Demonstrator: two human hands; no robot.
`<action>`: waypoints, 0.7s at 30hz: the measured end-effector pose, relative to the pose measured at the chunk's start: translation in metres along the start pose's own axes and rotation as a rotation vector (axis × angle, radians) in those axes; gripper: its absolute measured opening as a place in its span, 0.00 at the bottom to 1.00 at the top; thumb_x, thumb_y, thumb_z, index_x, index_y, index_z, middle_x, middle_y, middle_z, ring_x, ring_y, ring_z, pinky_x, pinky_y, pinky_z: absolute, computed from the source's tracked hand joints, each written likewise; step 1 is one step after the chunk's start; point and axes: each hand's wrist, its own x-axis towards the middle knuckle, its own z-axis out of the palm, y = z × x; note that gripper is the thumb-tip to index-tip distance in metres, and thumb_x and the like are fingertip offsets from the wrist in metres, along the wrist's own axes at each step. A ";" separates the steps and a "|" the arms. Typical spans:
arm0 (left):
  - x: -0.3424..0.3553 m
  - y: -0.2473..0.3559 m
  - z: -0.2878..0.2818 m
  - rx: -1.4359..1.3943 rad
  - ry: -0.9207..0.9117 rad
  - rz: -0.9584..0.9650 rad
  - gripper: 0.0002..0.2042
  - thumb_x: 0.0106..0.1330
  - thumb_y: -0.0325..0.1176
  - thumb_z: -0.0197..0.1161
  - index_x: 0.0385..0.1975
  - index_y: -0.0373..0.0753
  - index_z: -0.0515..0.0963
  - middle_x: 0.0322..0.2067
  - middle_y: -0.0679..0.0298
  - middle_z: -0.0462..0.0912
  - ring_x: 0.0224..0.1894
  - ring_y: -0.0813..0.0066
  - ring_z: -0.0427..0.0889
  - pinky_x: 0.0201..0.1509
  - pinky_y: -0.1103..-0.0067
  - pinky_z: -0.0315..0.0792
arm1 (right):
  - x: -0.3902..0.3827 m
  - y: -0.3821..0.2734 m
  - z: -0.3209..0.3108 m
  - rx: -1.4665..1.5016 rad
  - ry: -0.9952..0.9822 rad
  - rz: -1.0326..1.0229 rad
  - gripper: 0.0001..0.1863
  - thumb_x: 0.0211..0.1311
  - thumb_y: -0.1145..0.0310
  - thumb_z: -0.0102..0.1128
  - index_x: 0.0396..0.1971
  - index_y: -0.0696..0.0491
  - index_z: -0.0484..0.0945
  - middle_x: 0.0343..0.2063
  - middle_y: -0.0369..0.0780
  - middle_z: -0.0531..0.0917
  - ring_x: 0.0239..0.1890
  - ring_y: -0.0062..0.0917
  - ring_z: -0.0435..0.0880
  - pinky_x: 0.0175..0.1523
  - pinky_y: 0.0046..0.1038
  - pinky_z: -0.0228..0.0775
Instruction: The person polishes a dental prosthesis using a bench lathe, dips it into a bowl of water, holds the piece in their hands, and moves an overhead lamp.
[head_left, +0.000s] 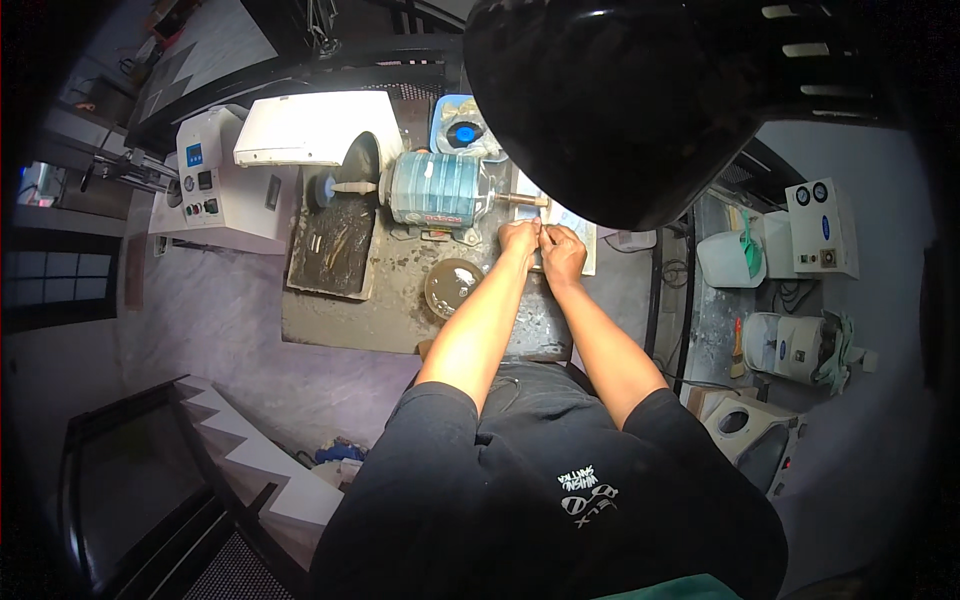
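Note:
Both my hands are close together just below the right-hand spindle (522, 200) of a bench polishing motor. My left hand (518, 241) has its fingers closed, pinching toward the spindle's end. Beside it my right hand (563, 254) is also closed, its fingertips nearly meeting those of the left. Whatever small piece they grip is too small and too covered by fingers to name. The motor (436, 190) has a teal ribbed body. On its left side a tapered spindle (354, 187) points toward a blue wheel (324, 188) under a white hood (318, 128).
A dirty tray (330, 285) lies under the hood. A round bowl (454, 288) stands near my left forearm, and a blue basin (452, 112) behind the motor. A large black lamp shade (600, 110) overhangs the bench at right. White machines (822, 230) stand on the right-hand counter.

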 end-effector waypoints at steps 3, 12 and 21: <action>-0.001 0.003 0.001 0.031 0.014 -0.015 0.06 0.61 0.23 0.61 0.23 0.29 0.80 0.20 0.62 0.79 0.19 0.79 0.74 0.21 0.80 0.67 | 0.000 -0.004 0.000 -0.007 -0.008 0.026 0.06 0.52 0.71 0.64 0.25 0.59 0.83 0.28 0.45 0.85 0.32 0.38 0.84 0.41 0.32 0.76; -0.006 -0.002 0.006 0.010 0.013 0.017 0.05 0.61 0.21 0.57 0.28 0.28 0.80 0.22 0.60 0.80 0.20 0.79 0.75 0.22 0.82 0.67 | -0.005 0.003 -0.006 -0.009 0.014 -0.026 0.05 0.53 0.72 0.64 0.27 0.58 0.83 0.30 0.45 0.84 0.34 0.38 0.84 0.42 0.34 0.75; -0.024 -0.008 0.003 -0.136 -0.075 -0.020 0.05 0.66 0.22 0.56 0.35 0.27 0.79 0.26 0.61 0.82 0.22 0.79 0.77 0.25 0.84 0.72 | -0.008 0.015 -0.013 0.001 0.005 -0.118 0.05 0.52 0.72 0.65 0.26 0.58 0.83 0.29 0.45 0.84 0.34 0.37 0.83 0.41 0.34 0.76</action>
